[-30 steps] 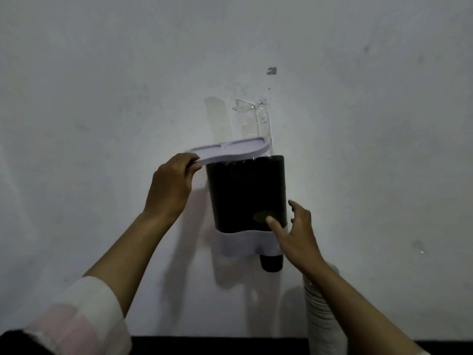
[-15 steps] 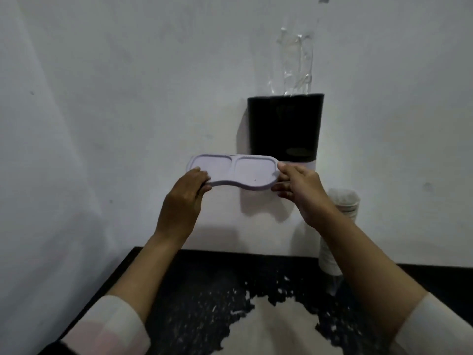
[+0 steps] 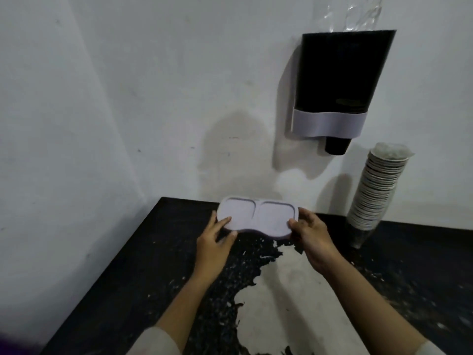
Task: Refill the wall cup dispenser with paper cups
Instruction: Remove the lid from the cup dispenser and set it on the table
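Observation:
The black wall cup dispenser [image 3: 340,73] with a grey lower band hangs on the white wall at upper right, its top uncovered. A dark cup bottom [image 3: 336,147] pokes out below it. The dispenser's grey lid [image 3: 258,217], with two shallow recesses, is low over the counter's back edge. My left hand [image 3: 213,243] grips its left end and my right hand [image 3: 311,235] its right end. A tall stack of paper cups [image 3: 373,193] in a clear sleeve stands on the counter at right, under the dispenser.
The black counter [image 3: 128,278] has a worn pale patch [image 3: 289,290] in its middle. White walls meet in a corner at left. Clear tape [image 3: 355,14] sticks to the wall above the dispenser.
The lid came off the dispenser and moved down from chest height to just above the counter, held by both hands. The view tilted down, showing more counter.

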